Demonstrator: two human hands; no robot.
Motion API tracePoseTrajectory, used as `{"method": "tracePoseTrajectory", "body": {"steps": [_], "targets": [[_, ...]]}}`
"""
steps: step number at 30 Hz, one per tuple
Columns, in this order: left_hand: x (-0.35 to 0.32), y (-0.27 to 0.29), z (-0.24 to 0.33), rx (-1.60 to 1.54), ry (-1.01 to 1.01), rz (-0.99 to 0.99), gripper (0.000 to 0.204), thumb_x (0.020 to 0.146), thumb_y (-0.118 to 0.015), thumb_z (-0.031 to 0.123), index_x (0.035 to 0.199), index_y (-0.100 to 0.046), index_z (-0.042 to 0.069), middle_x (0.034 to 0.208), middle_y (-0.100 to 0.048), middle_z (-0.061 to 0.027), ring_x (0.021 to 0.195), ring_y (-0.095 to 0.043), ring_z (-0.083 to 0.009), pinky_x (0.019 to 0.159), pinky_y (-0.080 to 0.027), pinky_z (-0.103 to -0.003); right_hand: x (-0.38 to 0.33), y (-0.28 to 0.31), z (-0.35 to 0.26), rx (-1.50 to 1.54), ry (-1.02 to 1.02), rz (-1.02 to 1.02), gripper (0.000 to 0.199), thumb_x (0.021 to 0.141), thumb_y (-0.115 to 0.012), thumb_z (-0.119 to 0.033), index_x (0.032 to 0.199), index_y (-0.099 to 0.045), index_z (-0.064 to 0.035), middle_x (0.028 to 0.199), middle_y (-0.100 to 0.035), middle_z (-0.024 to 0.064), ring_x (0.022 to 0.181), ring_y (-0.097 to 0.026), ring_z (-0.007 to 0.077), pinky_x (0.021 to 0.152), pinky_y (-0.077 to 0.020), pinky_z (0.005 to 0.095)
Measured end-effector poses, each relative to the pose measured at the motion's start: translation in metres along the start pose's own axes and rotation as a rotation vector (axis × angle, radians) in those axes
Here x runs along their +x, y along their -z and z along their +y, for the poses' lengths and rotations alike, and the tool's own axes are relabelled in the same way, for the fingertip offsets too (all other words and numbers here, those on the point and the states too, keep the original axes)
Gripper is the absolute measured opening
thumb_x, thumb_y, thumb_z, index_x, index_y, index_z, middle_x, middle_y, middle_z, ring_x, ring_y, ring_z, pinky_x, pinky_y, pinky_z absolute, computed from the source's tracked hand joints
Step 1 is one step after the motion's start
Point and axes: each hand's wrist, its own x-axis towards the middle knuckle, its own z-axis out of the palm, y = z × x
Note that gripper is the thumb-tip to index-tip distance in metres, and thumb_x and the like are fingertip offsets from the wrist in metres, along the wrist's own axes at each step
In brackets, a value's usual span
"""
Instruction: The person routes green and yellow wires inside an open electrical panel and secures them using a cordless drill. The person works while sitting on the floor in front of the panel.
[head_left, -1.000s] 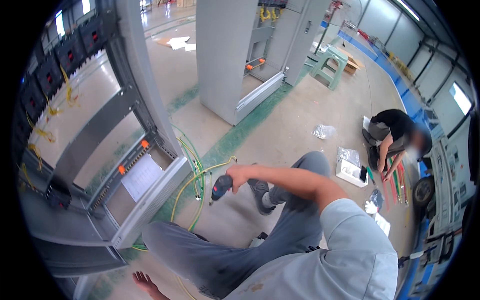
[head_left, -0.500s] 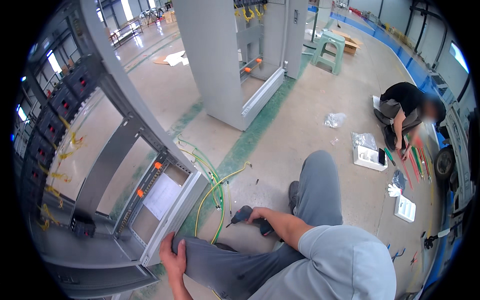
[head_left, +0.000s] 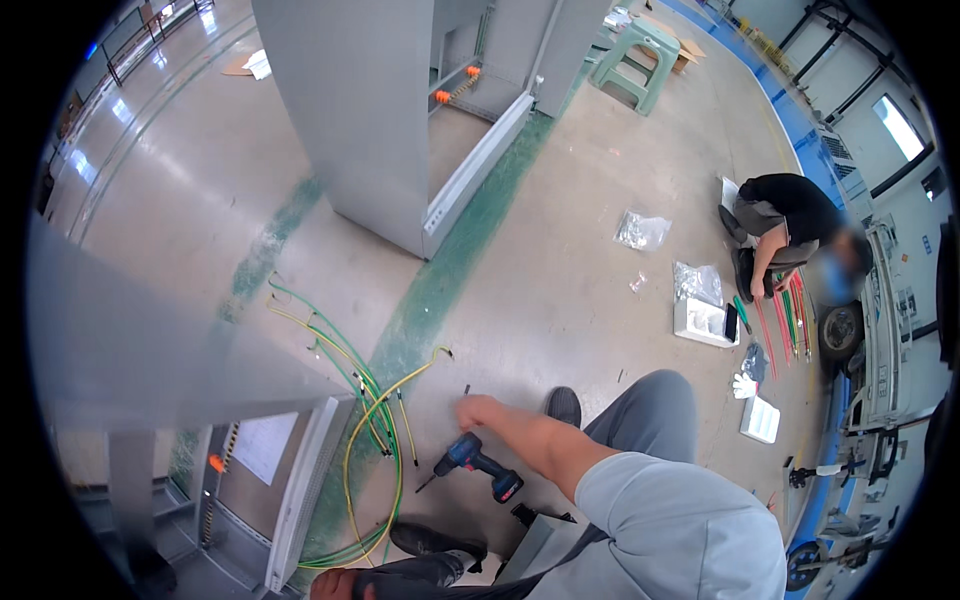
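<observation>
My right hand (head_left: 478,410) is low over the floor, close beside a small dark piece (head_left: 467,388); its fingertips are hidden, so I cannot tell whether they touch it. Just below that hand a blue-and-black cordless drill (head_left: 468,460) lies on the floor, its bit toward the cables and no hand on it. My left hand (head_left: 338,584) rests at my leg by the lower edge, cut off by the picture, thumb apart from the fingers. Green and yellow cables (head_left: 375,400) lie looped between the drill and the near grey cabinet frame (head_left: 312,490).
A second grey cabinet (head_left: 360,120) stands ahead, a green stool (head_left: 640,65) beyond it. On the right, a co-worker (head_left: 790,215) crouches over red and green cables (head_left: 785,320). White boxes (head_left: 700,322), plastic bags (head_left: 642,230) and a white glove (head_left: 744,385) lie nearby.
My right hand has let go of the drill, which now lies on the floor, and has moved to the small dark piece. The view has swung, putting the near cabinet lower left.
</observation>
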Motion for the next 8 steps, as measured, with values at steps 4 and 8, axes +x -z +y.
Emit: {"method": "tracePoseTrajectory", "body": {"steps": [4, 8], "targets": [[0.007, -0.006, -0.021, -0.171, 0.155, -0.177, 0.031, 0.096, -0.058, 0.030, 0.103, -0.067, 0.002, 0.089, -0.064, -0.0251, 0.084, -0.060, -0.0472, 0.075, -0.048, -0.052, -0.054, 0.091, -0.018, 0.100, 0.198, 0.265, 0.034, 0.071, -0.070, -0.029, 0.097, -0.078, -0.0087, 0.089, -0.075, 0.0157, 0.085, -0.072, 0.0312, 0.076, -0.0562, 0.0439], [0.042, 0.012, 0.001, -0.169, 0.364, -0.409, 0.042, 0.100, -0.048, 0.040, 0.107, -0.066, 0.002, 0.103, -0.067, -0.0264, 0.097, -0.061, -0.0488, 0.085, -0.049, -0.054, -0.139, 0.136, 0.004, 0.175, 0.274, 0.469, 0.030, 0.075, -0.064, -0.033, 0.092, -0.079, -0.0135, 0.087, -0.075, 0.0126, 0.083, -0.071, 0.0309, 0.078, -0.0554, 0.0447]]}}
